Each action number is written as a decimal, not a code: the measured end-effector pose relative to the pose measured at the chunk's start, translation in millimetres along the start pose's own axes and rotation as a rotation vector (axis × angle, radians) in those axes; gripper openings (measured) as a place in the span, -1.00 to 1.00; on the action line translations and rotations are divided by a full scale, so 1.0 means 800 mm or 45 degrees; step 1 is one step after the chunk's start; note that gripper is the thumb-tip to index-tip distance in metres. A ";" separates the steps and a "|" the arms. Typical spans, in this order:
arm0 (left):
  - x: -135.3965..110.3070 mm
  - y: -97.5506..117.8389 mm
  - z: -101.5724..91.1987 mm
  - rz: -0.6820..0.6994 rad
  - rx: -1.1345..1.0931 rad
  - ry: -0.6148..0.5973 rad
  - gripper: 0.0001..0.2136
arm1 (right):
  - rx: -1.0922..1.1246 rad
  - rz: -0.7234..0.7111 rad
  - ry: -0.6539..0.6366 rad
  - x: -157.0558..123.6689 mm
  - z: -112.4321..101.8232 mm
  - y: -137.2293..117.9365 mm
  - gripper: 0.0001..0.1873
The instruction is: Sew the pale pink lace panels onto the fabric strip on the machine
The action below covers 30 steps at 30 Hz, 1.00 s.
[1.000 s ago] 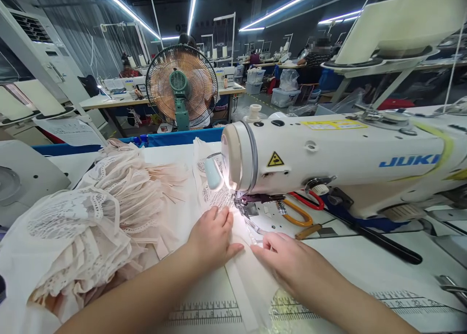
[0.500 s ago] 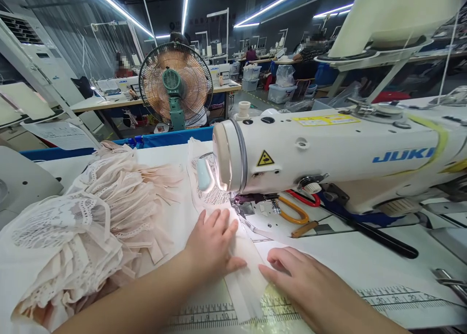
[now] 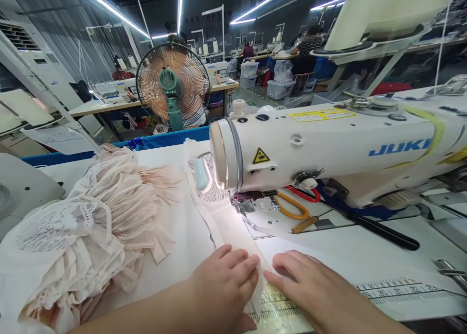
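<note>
A pale, cream-coloured fabric piece with a lace panel (image 3: 215, 194) lies under the head of a white sewing machine (image 3: 270, 147). Its plain part runs towards me over the table. My left hand (image 3: 228, 280) rests on this near part, palm down, fingers slightly bent and laid over the cloth; its thumb points right near the bottom edge. At the fabric's right edge, my right hand (image 3: 308, 283) has its thumb and curled forefinger close together on the cloth; the other fingers are mostly hidden. The needle area is lit, but the needle itself cannot be made out.
A heap of similar lace-trimmed pieces (image 3: 91, 232) lies on the left. Orange-handled scissors (image 3: 294, 205) and a black-handled tool (image 3: 386, 232) lie right of the needle area. A printed measuring scale (image 3: 394, 289) runs along the near table. A fan (image 3: 171, 88) stands beyond.
My left hand has slid back towards me along the fabric, away from the machine head, and its fingers have drawn closer together. My right hand has barely moved.
</note>
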<state>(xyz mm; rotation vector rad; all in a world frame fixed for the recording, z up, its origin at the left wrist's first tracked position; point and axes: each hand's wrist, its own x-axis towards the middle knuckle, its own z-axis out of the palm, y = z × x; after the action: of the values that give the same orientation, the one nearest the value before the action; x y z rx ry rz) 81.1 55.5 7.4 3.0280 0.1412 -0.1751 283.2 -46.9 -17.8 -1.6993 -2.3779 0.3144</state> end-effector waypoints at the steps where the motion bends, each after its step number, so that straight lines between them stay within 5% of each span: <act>1: 0.000 -0.001 -0.003 0.011 -0.006 -0.014 -0.41 | 0.006 0.005 -0.013 0.000 0.000 0.000 -0.59; 13: -0.002 -0.021 0.000 0.100 -0.009 0.071 -0.50 | -0.026 0.019 -0.069 0.009 -0.004 0.003 -0.65; 30: 0.004 -0.055 -0.002 0.151 0.200 0.336 -0.76 | -0.232 -0.097 0.195 0.049 0.005 0.017 -0.61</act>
<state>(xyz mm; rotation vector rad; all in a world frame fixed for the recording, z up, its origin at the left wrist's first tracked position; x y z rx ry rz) 80.3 99.8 4.2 3.1898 -0.0333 0.2348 282.1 -5.8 -23.7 -1.6345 -2.4123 -0.0450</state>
